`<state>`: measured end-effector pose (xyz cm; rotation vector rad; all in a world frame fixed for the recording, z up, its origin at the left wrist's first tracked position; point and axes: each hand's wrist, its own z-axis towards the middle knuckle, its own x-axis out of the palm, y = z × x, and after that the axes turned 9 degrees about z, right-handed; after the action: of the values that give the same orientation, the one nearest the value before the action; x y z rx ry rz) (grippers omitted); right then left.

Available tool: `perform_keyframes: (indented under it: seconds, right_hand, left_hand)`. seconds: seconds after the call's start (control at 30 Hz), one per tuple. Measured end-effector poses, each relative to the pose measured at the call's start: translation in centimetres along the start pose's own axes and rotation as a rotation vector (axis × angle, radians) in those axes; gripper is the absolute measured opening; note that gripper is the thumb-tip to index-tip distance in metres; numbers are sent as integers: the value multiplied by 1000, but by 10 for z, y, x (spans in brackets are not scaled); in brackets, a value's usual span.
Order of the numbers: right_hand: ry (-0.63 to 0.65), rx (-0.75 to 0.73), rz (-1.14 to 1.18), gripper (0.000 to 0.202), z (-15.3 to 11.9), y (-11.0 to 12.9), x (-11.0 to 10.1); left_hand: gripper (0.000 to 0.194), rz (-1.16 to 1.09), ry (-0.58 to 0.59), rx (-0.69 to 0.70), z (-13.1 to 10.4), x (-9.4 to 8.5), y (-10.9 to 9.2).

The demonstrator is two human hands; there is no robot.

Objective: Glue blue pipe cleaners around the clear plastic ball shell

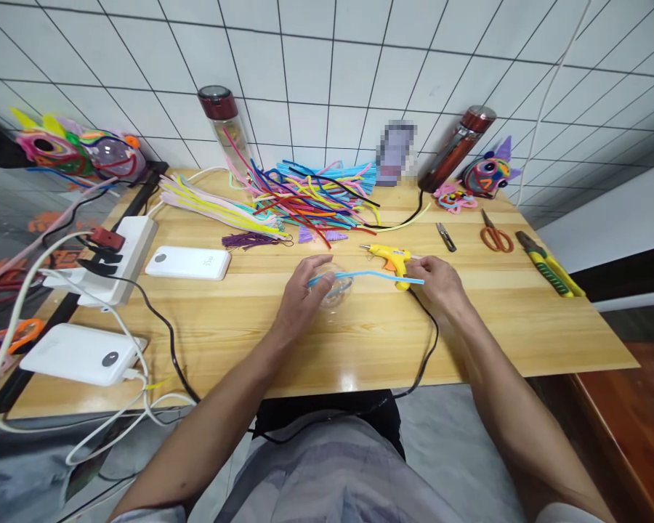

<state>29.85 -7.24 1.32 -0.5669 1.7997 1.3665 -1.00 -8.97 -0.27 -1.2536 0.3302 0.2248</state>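
The clear ball [336, 298] sits near the middle of the tabletop [261, 356], where the left hand [307, 288] appears to pinch the blue stem [375, 274] against it; the right hand [441, 280] is just right of the glue gun [391, 257], though I cannot tell whether its fingers grip anything. Work looks barely begun: the ball is mostly bare, and fixing the stem's loose right length seems left to do.

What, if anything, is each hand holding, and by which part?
Left hand: clear ball, by its left side, and blue stem, near its left end. Right hand: beside the glue gun; hold unclear.
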Motion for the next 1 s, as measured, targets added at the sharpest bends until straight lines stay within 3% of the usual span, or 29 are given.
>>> perform_keyframes:
  seconds: [0.23,0.33,0.47,0.6,0.67,0.83,1.0]
  right_hand:
    - [62,73,-215,52,-6,25,11]
    - [39,96,-218,43,-1,32,18]
    - [16,80,-160,33,5,24,14]
    - [-29,108,315,41,-1,6,4]
    - [12,99,560,46,-12,-2,-1]
    - [210,36,883,45,-54,-7,-11]
    - [309,66,1092,45,-94,8,-11]
  left_hand:
    - [32,35,62,81,2,-1,1]
    - [41,49,123,42,4,-4,0]
    - [44,49,155,-8,7,-7,-1]
    - [43,-60,165,-89,7,-6,0]
    - [45,-137,157,-161,8,-4,2]
    - [51,-349,-11,-308,15,2,10]
    - [57,-450,-66,-386,21,2,11]
